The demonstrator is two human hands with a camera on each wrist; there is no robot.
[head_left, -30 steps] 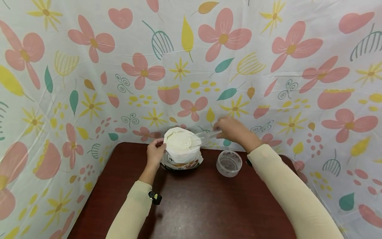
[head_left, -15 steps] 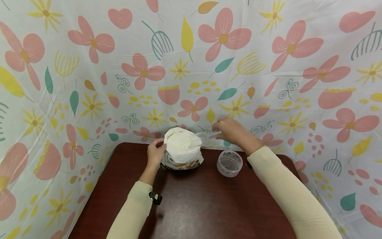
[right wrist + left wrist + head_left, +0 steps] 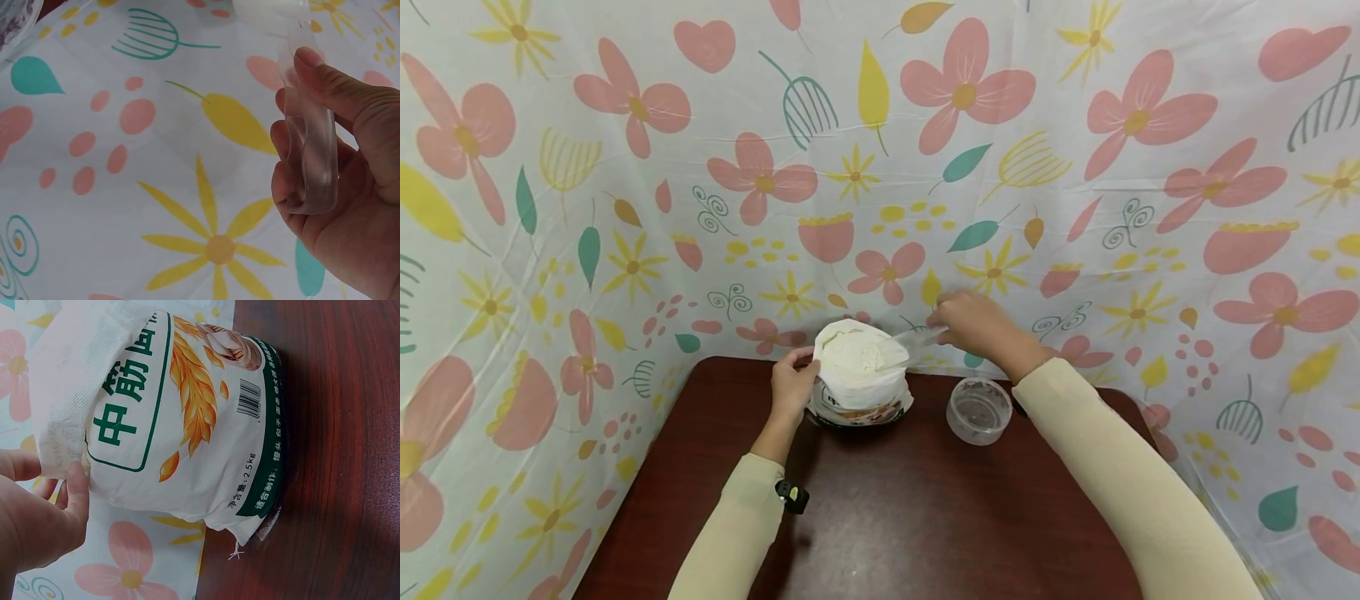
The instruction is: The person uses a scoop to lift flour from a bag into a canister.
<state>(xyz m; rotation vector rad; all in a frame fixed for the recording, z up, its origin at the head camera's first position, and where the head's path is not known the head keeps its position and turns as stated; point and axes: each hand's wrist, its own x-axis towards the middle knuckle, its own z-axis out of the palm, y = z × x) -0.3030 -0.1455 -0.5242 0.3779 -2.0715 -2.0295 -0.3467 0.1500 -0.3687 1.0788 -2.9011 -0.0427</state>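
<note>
A white flour bag (image 3: 206, 425) with green lettering and wheat-ear print stands upright, its rim folded outward. White flour (image 3: 850, 354) fills it close to the top. My left hand (image 3: 792, 387) pinches the folded rim on the left side between thumb and fingers. A clear plastic scoop (image 3: 315, 144) is gripped by its handle in my right hand (image 3: 976, 323), fingers curled round it. The head of the scoop reaches over the bag's right rim into the flour, and its tip is buried. A clear round plastic tub (image 3: 979, 411) stands right of the bag, below my right hand.
The dark red-brown table (image 3: 880, 517) carries the bag and the tub near its back edge. A flower-printed white curtain (image 3: 865, 183) hangs close behind and along both sides. White residue marks the inside of the tub.
My right hand has shifted slightly left, and the scoop's head sits further into the flour. The flour heap at its tip looks flatter. My left hand and the bag stay in place.
</note>
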